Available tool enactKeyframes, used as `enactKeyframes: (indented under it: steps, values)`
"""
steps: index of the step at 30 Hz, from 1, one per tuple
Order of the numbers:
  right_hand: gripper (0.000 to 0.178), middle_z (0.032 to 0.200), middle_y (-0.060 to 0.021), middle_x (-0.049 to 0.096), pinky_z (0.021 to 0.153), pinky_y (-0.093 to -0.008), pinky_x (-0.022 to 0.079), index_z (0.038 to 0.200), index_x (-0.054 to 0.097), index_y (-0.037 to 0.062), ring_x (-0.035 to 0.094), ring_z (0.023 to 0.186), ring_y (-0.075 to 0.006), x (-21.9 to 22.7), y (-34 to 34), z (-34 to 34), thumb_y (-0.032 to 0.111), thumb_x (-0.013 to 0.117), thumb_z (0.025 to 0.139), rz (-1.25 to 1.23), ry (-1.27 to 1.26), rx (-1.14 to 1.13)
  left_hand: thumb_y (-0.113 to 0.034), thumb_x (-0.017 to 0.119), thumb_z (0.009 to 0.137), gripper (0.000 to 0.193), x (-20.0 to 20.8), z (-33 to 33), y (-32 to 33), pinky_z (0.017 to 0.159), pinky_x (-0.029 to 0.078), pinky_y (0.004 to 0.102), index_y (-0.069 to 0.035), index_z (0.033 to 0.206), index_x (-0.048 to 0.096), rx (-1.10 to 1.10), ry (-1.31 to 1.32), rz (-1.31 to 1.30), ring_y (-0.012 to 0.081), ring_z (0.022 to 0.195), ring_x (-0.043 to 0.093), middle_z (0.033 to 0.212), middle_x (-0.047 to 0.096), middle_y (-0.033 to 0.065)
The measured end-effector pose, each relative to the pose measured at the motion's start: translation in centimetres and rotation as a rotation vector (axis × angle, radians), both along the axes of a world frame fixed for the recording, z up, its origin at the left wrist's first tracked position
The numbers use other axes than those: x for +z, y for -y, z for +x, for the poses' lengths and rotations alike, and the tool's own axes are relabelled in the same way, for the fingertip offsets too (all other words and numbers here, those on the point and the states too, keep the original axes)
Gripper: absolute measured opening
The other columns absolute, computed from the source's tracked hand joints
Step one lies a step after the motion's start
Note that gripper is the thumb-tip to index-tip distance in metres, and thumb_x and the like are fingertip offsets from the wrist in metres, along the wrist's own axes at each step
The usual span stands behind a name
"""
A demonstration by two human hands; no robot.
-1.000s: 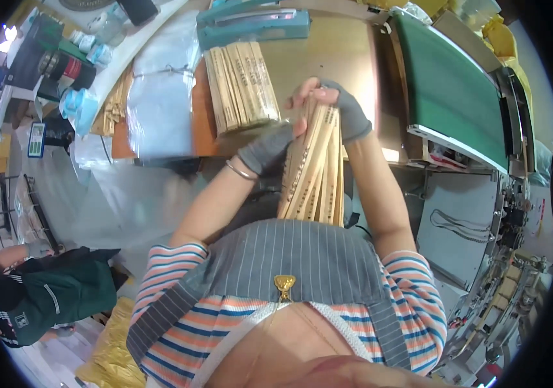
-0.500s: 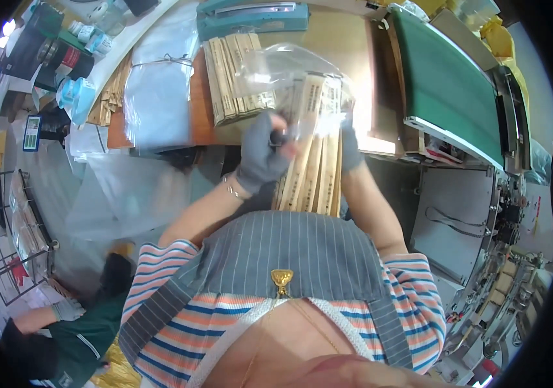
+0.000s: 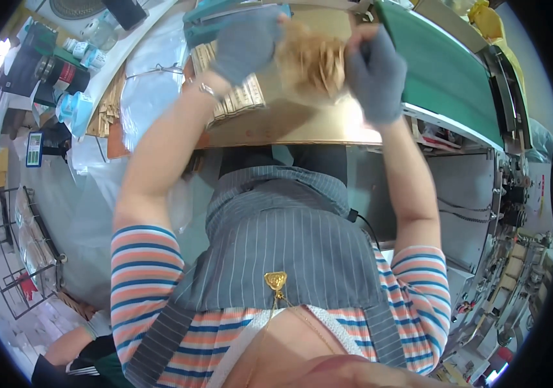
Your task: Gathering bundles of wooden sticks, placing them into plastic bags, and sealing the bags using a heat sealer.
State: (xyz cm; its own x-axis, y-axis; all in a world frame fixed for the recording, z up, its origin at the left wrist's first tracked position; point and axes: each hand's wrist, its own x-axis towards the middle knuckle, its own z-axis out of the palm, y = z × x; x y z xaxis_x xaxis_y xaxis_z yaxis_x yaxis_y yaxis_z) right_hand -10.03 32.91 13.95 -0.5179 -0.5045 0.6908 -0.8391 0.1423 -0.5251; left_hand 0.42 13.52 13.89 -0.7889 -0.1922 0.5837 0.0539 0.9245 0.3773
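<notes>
Both my hands wear grey gloves with bare fingertips and are raised over the table. Between them is a blurred bundle of long tan paper packets (image 3: 322,64), seen end-on, in a clear plastic bag that barely shows. My left hand (image 3: 250,45) is closed at the bundle's upper left side, with its fingertips at the bag's edge. On the opposite side my right hand (image 3: 378,74) has its fingers curled against the bag's upper right. More printed paper packets (image 3: 243,100) lie in a row on the table, partly under my left wrist.
A teal bench device (image 3: 202,29), likely a bag sealer, stands behind my left hand. Clear plastic sheets (image 3: 153,77) tied with cord lie at the left. To the right is a green board (image 3: 444,77). A person's arm (image 3: 69,346) shows at the lower left.
Both hands have gone from near my apron to farther over the table, carrying the bagged packets. The bundle has turned from lengthwise to end-on, and my hands have moved apart to its sides.
</notes>
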Motion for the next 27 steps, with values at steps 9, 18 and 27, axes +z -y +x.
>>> enactKeyframes:
  steps: [9,18,27]
  values:
    - [0.013,0.066,-0.0006,0.054,0.056,-0.0243,0.043,0.086,0.057,0.0034,0.052,0.060,-0.0093,1.2,0.6,-11.9,0.013,0.054,0.078,0.373,0.228,-0.033,-0.022,0.050,0.083,0.027,4.2,-3.9,0.1,0.049,0.047,0.0274,0.000,0.074,0.063,-0.019,0.208,0.196,0.0134,0.049,0.059,0.063,0.065,0.0085]
    - [0.009,0.067,0.0024,0.054,0.048,-0.0211,0.040,0.086,0.060,0.0064,0.049,0.055,-0.0061,2.8,-1.7,-11.6,0.011,0.056,0.079,0.540,0.736,0.109,-0.016,0.052,0.085,0.026,3.3,-4.9,1.2,0.048,0.048,0.0228,0.007,0.091,0.062,-0.152,0.450,0.447,0.0093,0.055,0.061,0.065,0.063,0.0079]
    - [0.019,0.067,-0.0157,0.053,0.055,-0.0357,0.043,0.085,0.053,0.0034,0.053,0.059,-0.0342,3.8,1.6,-4.2,0.022,0.056,0.089,0.295,-0.279,0.412,-0.013,0.060,0.084,0.034,11.5,1.1,-1.9,0.059,0.048,0.0201,0.004,0.114,0.057,-0.254,0.373,0.618,0.0073,0.069,0.060,0.081,0.064,0.0066]
